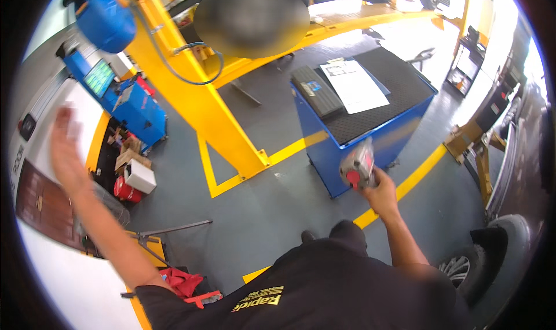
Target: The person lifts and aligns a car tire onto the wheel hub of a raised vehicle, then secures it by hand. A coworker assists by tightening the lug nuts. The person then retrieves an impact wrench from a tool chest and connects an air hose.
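My right hand is closed around the handle of a grey impact wrench with a red part. It holds the tool up in front of a blue workshop cart. On the cart's black ribbed top lie a dark grey case and a clipboard with white sheets. Far to the left, my left hand is raised beside a white vehicle. Its fingers are stretched out, blurred at the tips, and nothing shows in them.
A yellow lift post stands between my hands, its base plate on the grey floor. Behind my left hand are a blue cabinet with a screen and a white box. A car wheel is near my right elbow. A metal bar juts out at the left.
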The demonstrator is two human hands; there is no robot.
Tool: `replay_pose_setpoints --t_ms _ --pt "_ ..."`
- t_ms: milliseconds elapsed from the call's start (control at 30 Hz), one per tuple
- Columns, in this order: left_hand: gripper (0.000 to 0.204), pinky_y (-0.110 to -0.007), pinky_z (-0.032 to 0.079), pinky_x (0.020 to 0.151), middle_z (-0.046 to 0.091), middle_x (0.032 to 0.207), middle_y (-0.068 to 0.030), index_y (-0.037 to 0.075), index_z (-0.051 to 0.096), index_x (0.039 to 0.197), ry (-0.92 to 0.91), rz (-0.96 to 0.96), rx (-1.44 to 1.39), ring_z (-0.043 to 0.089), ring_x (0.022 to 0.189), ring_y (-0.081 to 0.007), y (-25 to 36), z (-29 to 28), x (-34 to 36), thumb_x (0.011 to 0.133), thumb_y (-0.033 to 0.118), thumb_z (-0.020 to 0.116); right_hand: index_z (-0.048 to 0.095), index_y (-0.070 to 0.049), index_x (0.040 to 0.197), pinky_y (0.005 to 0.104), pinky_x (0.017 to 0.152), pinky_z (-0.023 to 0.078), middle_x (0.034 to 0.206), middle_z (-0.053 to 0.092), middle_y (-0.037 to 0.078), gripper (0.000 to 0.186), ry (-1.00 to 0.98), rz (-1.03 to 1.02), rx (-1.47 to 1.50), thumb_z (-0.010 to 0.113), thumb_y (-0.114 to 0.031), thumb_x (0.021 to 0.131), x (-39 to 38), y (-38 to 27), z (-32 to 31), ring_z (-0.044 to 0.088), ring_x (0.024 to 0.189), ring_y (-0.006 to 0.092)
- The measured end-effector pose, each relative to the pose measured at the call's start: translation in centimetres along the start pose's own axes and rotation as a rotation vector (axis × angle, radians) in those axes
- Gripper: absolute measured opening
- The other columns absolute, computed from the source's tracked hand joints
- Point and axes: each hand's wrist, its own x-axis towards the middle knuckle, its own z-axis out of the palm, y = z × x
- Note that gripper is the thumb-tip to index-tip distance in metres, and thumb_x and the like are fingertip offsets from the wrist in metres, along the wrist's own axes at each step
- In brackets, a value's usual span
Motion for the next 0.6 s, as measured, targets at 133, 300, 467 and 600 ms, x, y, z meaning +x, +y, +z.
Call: replay_pose_setpoints --t_ms 133,300,467,600 --pt "0.061 -0.042 0.027 0.117 0.049 0.144 -0.0161 -0.001 0.041 0.143 0.144 0.13 0.531 0.041 0.139 -0.0256 4.0 -2.3 9.9 0.103 0.044 0.039 0.054 -0.003 0.134 0.037 0.096 0.048 0.12 0.066 0.02 0.071 0.092 0.018 -0.206 0.08 -0.02 0.071 9.2 -1.4 -0.7 0.063 0.112 0.0315" --pt "0.064 -0.036 0.031 0.116 0.054 0.138 -0.0186 -0.001 0.042 0.14 -0.045 -0.256 0.06 0.05 0.131 -0.0244 4.0 8.6 14.7 0.098 0.046 0.053 0.052 0.001 0.135 0.0387 0.103 0.043 0.131 0.059 0.021 0.072 0.163 -0.026 -0.279 0.08 -0.021 0.074 23.2 6.4 -6.0 0.056 0.122 0.0318" --pt "0.035 -0.02 0.05 0.047 0.059 0.074 0.0023 0.002 0.055 0.114 0.201 -0.218 0.211 0.055 0.054 -0.0063 6.2 13.4 19.5 0.101 0.034 0.05 0.048 0.006 0.137 0.0379 0.104 0.04 0.128 0.06 0.025 0.069 0.07 -0.076 -0.219 0.068 -0.011 0.073 32.6 11.7 -11.7 0.055 0.123 0.032" --pt "0.031 -0.018 0.035 0.04 0.043 0.065 0.0063 0.002 0.054 0.113 0.04 -0.326 0.034 0.038 0.048 -0.0024 5.7 5.5 21.6 0.103 0.031 0.047 0.048 -0.005 0.14 0.0448 0.101 0.043 0.129 0.062 0.019 0.072 0.137 -0.055 -0.543 0.068 -0.006 0.071 40.7 13.3 -11.1 0.056 0.123 0.037"
